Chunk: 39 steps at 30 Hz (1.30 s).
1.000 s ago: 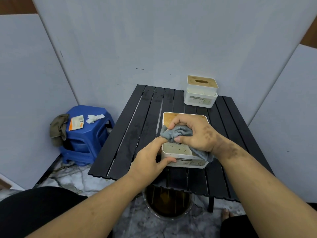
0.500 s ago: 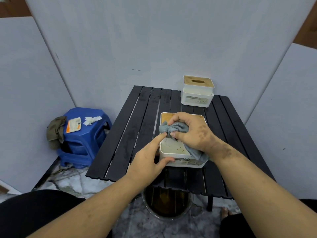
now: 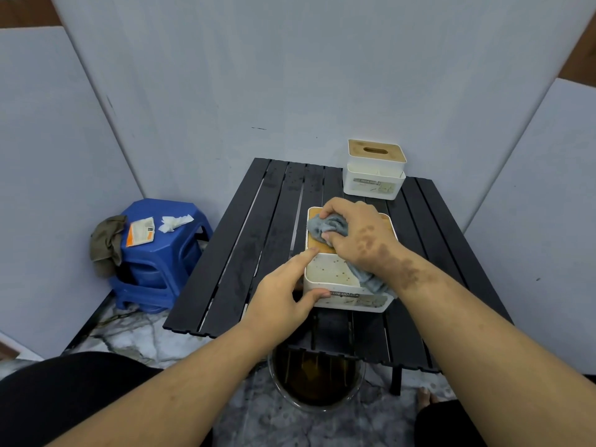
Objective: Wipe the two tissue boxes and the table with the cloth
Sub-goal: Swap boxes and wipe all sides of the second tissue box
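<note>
Right hand (image 3: 358, 235) bunching cloth (image 3: 325, 225) on near tissue box (image 3: 332, 274), left hand (image 3: 285, 293) pinching its left edge

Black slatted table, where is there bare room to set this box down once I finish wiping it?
The black slatted table is bare along its left slats, from the far edge to the near one. The right slats beside the right hand look free. The far right corner holds the upright white tissue box with wooden lid.

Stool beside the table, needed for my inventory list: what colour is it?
Blue plastic stool, clearest in the head view.
</note>
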Motion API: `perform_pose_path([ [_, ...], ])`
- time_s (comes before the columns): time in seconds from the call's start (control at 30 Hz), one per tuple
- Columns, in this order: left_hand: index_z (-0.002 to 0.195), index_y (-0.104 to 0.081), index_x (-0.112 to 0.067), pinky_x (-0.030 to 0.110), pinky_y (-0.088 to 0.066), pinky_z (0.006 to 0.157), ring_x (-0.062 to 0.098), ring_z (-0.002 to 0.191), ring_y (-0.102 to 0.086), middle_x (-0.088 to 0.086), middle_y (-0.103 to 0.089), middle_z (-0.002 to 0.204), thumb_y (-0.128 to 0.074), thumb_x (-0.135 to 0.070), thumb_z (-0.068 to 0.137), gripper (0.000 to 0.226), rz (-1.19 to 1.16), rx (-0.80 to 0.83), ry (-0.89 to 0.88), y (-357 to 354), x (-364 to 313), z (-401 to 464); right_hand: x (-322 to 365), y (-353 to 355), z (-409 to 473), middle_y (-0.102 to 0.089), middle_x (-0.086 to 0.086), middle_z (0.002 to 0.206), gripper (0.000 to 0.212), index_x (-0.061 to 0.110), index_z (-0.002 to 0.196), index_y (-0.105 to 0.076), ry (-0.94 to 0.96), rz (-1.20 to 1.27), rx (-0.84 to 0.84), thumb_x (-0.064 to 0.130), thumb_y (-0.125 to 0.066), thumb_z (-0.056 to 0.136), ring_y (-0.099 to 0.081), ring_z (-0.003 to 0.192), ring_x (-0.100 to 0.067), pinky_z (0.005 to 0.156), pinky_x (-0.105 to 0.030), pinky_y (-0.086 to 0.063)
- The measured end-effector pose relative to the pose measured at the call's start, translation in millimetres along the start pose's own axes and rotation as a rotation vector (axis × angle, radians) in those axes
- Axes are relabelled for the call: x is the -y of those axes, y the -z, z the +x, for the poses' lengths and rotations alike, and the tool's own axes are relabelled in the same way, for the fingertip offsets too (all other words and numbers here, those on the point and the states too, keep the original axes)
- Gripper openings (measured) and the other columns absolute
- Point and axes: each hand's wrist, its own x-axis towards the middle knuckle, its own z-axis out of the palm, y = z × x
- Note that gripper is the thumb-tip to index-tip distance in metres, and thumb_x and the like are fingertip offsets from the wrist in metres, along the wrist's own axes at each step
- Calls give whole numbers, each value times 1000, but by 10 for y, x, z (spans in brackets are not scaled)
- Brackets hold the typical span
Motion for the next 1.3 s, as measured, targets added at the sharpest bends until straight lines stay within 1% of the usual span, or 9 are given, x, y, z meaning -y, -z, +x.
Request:
perform_pose_path([
  [0.1,151,-50,-23,23,-56,98,3,121,-62,-19,-59,131,-79,-37,89,69,8,-9,5,1,5,-3,9,21,184,-60,-4,108,26,41,102,-57,-36,-73,35,24,-69,87,-56,98,-18,84,-30,-47],
  [0.23,152,-47,-24,24,-57,98,4,123,-61,-20,-57,133,-80,-37,89,72,13,-2,16,-7,3,1,9,66,322,-62,-2,110,22,32,111,-61,-54,-178,31,22,-65,92,-57,100,-22,88,-34,-50],
  [0.37,151,-47,-28,25,-58,97,5,122,-63,-16,-61,135,-82,-36,87,73,-4,-12,63,-12,-13,5,-170,212,312,-61,0,104,20,29,104,-63,-132,-185,-8,12,-62,92,-56,94,-18,76,-26,-43],
  [0.53,150,-45,-33,25,-59,95,3,119,-64,-14,-63,137,-82,-38,87,74,-14,-6,93,-10,-14,3,-493,541,131,-63,0,108,18,26,102,-66,-200,-168,-16,13,-69,89,-58,100,-18,89,-30,-50],
  [0.67,148,-44,-35,30,-62,92,4,114,-66,-15,-65,130,-83,-40,86,74,3,-3,88,-7,-9,7,-726,708,-63,-62,2,106,23,31,100,-63,-233,-149,3,16,-74,86,-57,97,-17,78,-20,-44],
  [0.8,148,-44,-34,30,-63,88,4,109,-67,-17,-65,126,-83,-38,85,74,19,0,86,-5,-27,12,-814,758,-335,-63,7,99,25,35,102,-64,-160,-112,10,19,-74,85,-58,86,-6,72,-10,-39],
  [0.97,147,-48,-30,21,-61,86,-4,102,-67,-25,-62,116,-85,-33,84,73,0,0,88,8,-70,15,-752,710,-622,-61,4,101,31,39,107,-66,-71,-151,32,20,-75,84,-54,94,-11,89,-27,-42],
  [1.13,147,-50,-27,15,-58,86,-11,105,-64,-26,-60,115,-86,-29,84,73,-18,0,63,3,-66,14,-494,546,-710,-51,4,96,31,34,111,-66,23,-134,61,18,-73,86,-51,88,-6,84,-21,-39],
  [1.3,147,-49,-29,17,-58,89,-2,113,-64,-18,-63,124,-86,-27,85,72,-29,23,53,15,-58,37,-562,603,-765,-54,7,99,38,39,113,-65,46,-57,49,20,-77,82,-55,90,-4,83,-9,-35],
])
